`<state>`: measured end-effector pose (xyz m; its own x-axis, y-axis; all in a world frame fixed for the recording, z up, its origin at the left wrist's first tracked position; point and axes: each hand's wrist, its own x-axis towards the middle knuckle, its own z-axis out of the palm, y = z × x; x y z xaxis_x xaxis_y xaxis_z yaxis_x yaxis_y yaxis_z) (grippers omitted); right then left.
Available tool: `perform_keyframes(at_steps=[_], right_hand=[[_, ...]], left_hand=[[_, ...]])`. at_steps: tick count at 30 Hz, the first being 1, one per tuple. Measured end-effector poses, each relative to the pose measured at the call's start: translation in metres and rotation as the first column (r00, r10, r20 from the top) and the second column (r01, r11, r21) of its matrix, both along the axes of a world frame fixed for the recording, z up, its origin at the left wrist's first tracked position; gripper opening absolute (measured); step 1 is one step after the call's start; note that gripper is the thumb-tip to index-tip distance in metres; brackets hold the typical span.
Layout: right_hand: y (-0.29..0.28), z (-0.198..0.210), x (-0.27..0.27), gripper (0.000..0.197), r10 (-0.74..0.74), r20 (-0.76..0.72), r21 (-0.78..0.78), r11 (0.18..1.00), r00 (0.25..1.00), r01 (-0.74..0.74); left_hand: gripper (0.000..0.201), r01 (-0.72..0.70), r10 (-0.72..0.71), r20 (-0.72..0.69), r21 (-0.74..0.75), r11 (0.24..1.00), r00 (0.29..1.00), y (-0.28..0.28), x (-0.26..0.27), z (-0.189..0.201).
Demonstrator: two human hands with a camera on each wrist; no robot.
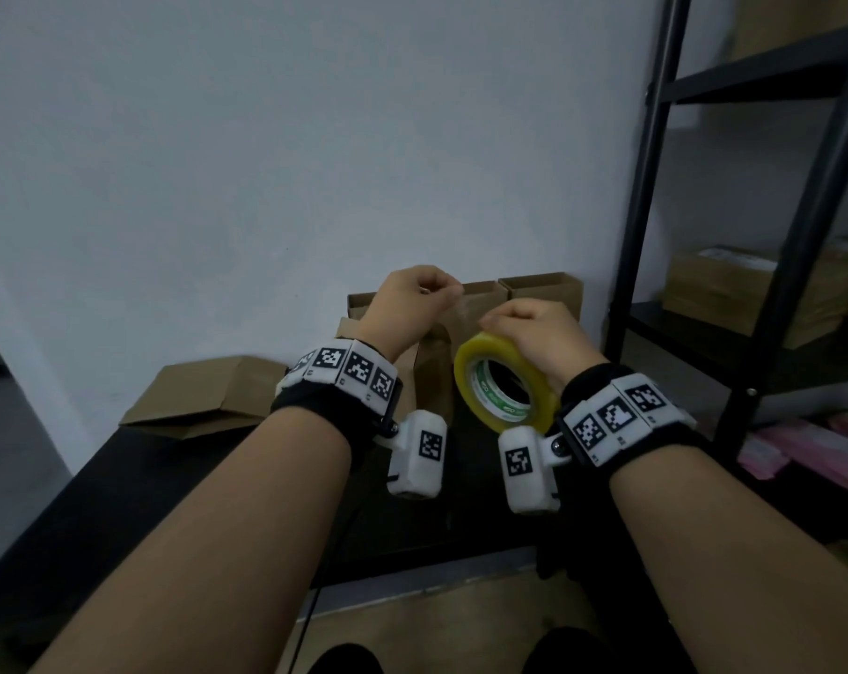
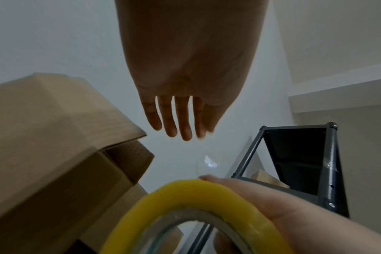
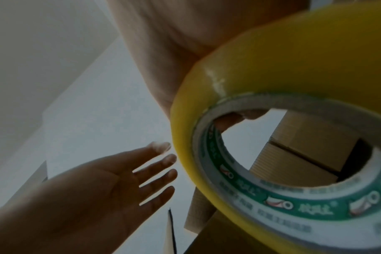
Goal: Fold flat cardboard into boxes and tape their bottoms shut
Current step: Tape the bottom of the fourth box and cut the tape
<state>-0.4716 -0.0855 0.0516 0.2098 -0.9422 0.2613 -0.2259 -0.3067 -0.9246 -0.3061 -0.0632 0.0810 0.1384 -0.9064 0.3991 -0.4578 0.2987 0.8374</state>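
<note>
Right hand (image 1: 534,342) wraps the yellow tape roll (image 1: 504,381), fingers curled through its core, above the dark table (image 1: 120,479) at 6 o'clock from the cardboard boxes (image 1: 485,304). Left hand (image 1: 407,304), at 10 o'clock from the roll, pinches the clear tape end (image 1: 466,308); other fingers straight.

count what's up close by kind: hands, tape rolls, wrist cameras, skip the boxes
hands: 2, left hand and right hand
tape roll: 1
wrist cameras: 2, left wrist camera and right wrist camera
total: 5
</note>
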Motion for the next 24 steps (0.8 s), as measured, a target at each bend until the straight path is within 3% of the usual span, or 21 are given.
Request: perform_keyframes(at_steps=[3,5,8,11,16,19,24], right_hand=[[-0.002,-0.001,0.003,0.011,-0.015,-0.071,-0.020,1.000,0.997,0.013],[-0.004,-0.003,0.004,0.010,-0.030,-0.085,-0.027,0.999,0.996,0.028],[-0.005,-0.003,0.008,0.007,-0.045,-0.093,-0.020,0.999,0.995,0.043],[-0.006,-0.002,0.013,0.006,-0.046,-0.087,-0.025,0.999,0.995,0.044],[-0.007,-0.003,0.018,0.008,-0.032,-0.124,-0.033,0.999,0.992,0.028],[-0.010,-0.004,0.020,0.008,-0.038,-0.140,-0.027,0.999,0.989,0.035],[-0.012,-0.005,0.023,0.007,-0.039,-0.132,-0.032,0.999,0.991,0.035]], left_hand=[[0.035,-0.076,0.075,-0.027,-0.050,0.996,0.997,-0.001,0.019,0.003],[0.042,-0.140,0.144,0.111,-0.046,0.989,0.983,-0.005,0.033,0.000],[0.049,-0.215,0.201,0.367,-0.004,0.977,0.908,-0.010,0.048,-0.013],[0.049,-0.257,0.165,0.581,0.079,0.963,0.797,-0.021,0.062,-0.029],[0.049,-0.350,0.138,0.715,0.157,0.924,0.685,-0.027,0.072,-0.041],[0.035,-0.349,0.136,0.687,0.180,0.920,0.714,-0.021,0.073,-0.044],[0.033,-0.249,0.129,0.508,0.175,0.952,0.851,-0.014,0.074,-0.051]])
